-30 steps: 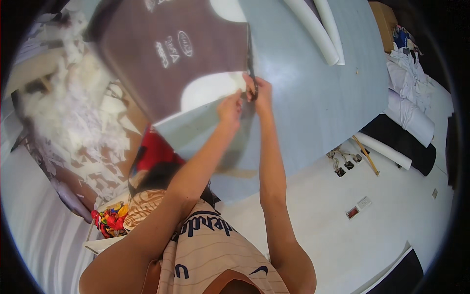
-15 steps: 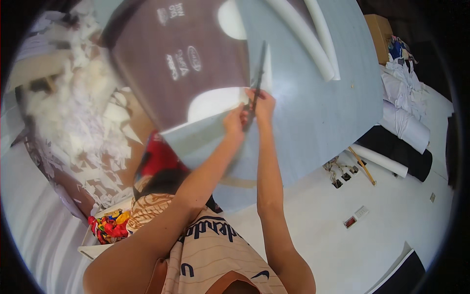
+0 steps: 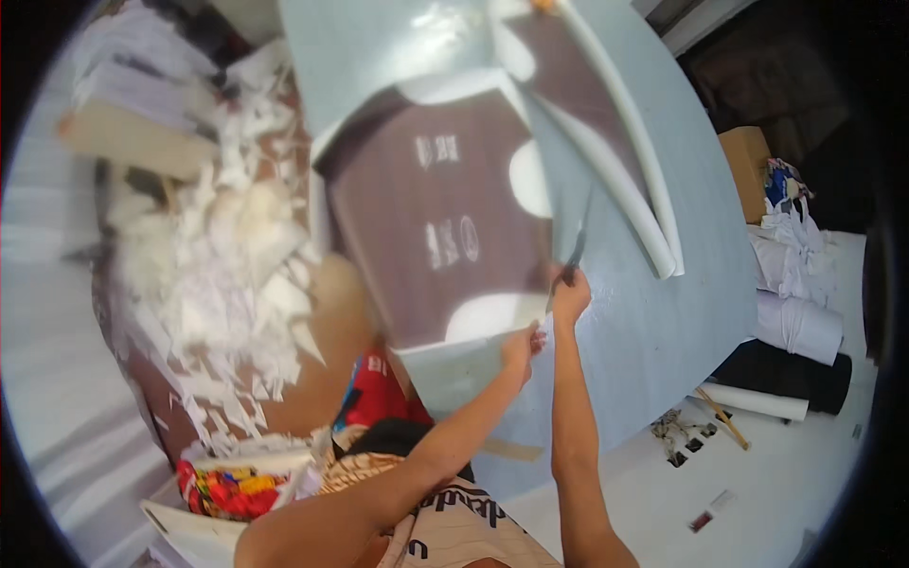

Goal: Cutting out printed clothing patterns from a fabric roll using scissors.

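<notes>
A dark brown printed sheet (image 3: 388,246), with white half-round patches along its edges, lies on the pale blue-grey table (image 3: 653,341). My right hand (image 3: 571,298) is closed round the handles of dark scissors (image 3: 579,244), just outside the sheet's near right corner. The blades point away from me and are blurred. Close to that same corner, my left hand (image 3: 521,354) has its fingers pinched on a small whitish scrap (image 3: 546,328). The scrap's full shape is hidden by the fingers.
Beyond my hands lies a partly rolled brown-and-white sheet (image 3: 606,156). White offcuts (image 3: 246,237) are heaped left of the table. A box of red and yellow cloth (image 3: 232,488) stands at lower left. Dark and white rolls (image 3: 786,374) lie at right.
The view has shifted, so the table and sheet appear lower and further right. My hands have moved apart slightly. The white sliver beside the scissor blades no longer shows there.
</notes>
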Available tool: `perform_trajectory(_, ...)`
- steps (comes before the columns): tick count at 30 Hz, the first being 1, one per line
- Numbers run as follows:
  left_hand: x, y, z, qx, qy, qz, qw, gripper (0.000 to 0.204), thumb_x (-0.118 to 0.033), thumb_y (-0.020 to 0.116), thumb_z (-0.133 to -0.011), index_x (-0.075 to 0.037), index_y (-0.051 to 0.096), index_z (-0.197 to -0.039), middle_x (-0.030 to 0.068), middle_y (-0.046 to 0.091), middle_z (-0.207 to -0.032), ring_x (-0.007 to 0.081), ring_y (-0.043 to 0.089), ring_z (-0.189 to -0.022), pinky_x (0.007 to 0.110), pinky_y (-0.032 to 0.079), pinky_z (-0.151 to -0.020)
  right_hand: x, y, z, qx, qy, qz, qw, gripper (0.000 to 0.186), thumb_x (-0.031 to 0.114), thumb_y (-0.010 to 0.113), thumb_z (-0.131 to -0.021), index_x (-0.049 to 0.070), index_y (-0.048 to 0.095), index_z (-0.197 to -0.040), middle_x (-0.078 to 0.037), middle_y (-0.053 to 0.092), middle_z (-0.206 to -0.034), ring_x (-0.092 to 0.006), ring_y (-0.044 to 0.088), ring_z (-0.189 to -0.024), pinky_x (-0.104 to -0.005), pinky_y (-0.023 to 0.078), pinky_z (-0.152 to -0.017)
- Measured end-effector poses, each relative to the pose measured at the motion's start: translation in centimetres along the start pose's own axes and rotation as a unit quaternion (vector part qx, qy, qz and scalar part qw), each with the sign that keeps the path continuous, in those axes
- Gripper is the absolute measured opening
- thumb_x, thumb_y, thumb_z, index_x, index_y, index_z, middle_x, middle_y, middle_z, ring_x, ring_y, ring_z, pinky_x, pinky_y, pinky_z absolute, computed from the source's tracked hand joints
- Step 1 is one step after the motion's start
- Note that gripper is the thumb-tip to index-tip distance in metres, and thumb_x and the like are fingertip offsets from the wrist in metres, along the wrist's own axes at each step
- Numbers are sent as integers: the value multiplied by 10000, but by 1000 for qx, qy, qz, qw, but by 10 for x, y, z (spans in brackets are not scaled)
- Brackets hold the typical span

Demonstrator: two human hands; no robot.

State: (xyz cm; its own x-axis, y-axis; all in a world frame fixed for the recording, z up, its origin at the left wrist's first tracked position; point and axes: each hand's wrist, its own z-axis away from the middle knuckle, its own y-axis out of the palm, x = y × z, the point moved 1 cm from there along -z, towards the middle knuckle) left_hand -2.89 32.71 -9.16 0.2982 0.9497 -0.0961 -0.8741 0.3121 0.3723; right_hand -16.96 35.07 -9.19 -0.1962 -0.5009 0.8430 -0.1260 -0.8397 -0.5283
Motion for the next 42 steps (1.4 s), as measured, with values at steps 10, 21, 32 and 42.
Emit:
perform_trajectory(10, -38, -30, 11, -10, 49, 63, 997, 195, -233, 735, -955, -40, 707, -967, 95, 749, -875, 140, 660, -670, 275, 522, -636, 122, 24, -51, 167, -11, 14, 986, 410, 345, 905, -803, 15, 669, -737, -18, 616, -637, -100, 513, -509, -299, 391, -485)
perform_trajectory(21, -75, -37, 14, -43, -14, -6, 999, 218, -243, 748, -965, -28, 714, -976, 106, 769, -902, 137, 663, -629, 272, 520, -575, 245, 78, -165, 230, 60, 74, 969, 411, 442, 850, -833, 49, 730, -815, 1, 596, -642, -88, 498, -510, -261, 344, -471)
perform_trajectory(32, -149, -23, -26, -77, -109, 10, 991, 220, -197, 770, -937, -11, 739, -1052, 99, 781, -932, 148, 705, -663, 267, 542, -578, 355, 248, -340, 336, -87, 380, 857, 618, 584, 911, -648, 65, 581, -594, -18, 494, -531, -119, 506, -455, -298, 405, -452)
perform_trajectory(42, -153, -27, -38, -63, -140, -12, 988, 187, -185, 749, -951, -44, 736, -1073, 91, 781, -927, 138, 708, -664, 261, 557, -594, 389, 289, -360, 360, -116, 493, 784, 591, 541, 922, -632, 33, 621, -611, -36, 513, -537, -168, 525, -479, -321, 444, -485)
